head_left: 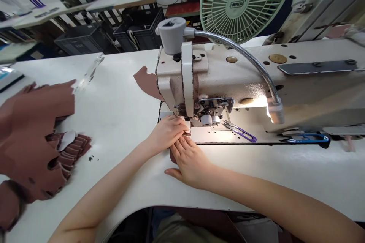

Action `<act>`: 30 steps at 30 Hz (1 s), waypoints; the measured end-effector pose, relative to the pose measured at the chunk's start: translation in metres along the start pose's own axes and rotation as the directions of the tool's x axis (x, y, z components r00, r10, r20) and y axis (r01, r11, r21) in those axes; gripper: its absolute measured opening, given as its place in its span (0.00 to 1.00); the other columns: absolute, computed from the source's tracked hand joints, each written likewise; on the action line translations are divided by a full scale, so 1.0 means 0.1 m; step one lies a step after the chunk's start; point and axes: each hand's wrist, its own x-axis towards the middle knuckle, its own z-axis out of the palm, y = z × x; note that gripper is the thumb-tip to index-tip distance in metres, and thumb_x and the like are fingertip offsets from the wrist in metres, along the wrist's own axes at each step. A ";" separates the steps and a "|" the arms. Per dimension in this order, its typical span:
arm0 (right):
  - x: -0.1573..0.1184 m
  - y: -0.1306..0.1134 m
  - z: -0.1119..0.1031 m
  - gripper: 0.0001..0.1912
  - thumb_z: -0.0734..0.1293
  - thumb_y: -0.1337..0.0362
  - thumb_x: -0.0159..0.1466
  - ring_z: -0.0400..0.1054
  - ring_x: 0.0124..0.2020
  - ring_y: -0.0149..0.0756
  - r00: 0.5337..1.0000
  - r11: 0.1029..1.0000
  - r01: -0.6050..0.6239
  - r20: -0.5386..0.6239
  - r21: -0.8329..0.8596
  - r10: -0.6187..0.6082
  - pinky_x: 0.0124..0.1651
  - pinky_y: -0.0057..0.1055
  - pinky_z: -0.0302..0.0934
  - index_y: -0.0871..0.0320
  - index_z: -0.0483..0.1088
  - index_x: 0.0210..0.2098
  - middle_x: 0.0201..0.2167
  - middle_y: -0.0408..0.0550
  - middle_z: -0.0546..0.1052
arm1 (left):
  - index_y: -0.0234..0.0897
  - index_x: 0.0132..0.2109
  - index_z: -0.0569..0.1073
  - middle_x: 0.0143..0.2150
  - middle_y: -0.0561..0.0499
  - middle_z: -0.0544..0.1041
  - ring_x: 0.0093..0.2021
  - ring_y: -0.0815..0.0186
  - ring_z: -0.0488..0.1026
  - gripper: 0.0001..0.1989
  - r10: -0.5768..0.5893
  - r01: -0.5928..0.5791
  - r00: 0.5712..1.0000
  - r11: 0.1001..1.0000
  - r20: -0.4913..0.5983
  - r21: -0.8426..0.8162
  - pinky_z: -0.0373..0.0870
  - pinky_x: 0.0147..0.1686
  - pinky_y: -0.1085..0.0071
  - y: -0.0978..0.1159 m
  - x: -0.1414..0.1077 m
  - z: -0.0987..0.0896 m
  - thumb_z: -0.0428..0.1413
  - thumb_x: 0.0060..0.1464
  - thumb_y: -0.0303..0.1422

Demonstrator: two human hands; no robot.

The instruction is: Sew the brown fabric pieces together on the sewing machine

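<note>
Your left grip [165, 133] and right grip [189, 160] press open on the brown leather piece [172, 156], just beside the presser foot [187, 122].

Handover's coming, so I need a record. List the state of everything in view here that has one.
Left hand: flat, fingers at the presser foot.
Right hand: flat, resting on the brown cut piece.
Brown cut piece: lying under the hands, mostly hidden.
Gooseneck lamp: lit.
Purple-handled thread snips: lying on the machine bed.
Blue-handled thread snips: lying on the machine bed.
Brown cut pieces: heaped loose on the table.
Fan: upright; running or not, cannot tell.
</note>
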 end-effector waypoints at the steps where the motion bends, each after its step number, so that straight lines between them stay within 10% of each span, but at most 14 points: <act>1: 0.02 -0.01 0.02 0.40 0.57 0.43 0.65 0.54 0.63 0.55 1.000 1.000 -0.011 -0.003 -0.008 0.011 0.64 0.48 0.49 0.76 0.61 0.58 0.58 0.70 0.66 | 0.40 0.38 0.76 0.38 0.53 0.76 0.40 0.67 0.71 0.14 -0.011 0.010 1.000 1.000 -0.001 -0.026 0.65 0.43 0.70 -0.02 0.00 0.02 0.46 0.60 0.26; 30: 0.35 0.20 0.09 0.35 0.58 0.44 0.65 0.59 0.58 0.55 0.993 0.988 -0.103 -0.066 -0.115 0.096 0.61 0.49 0.51 0.73 0.67 0.53 0.53 0.69 0.70 | 0.37 0.36 0.76 0.37 0.50 0.78 0.42 0.65 0.72 0.08 -0.045 0.046 0.999 0.994 -0.012 0.102 0.61 0.43 0.69 -0.12 0.09 0.04 0.52 0.59 0.27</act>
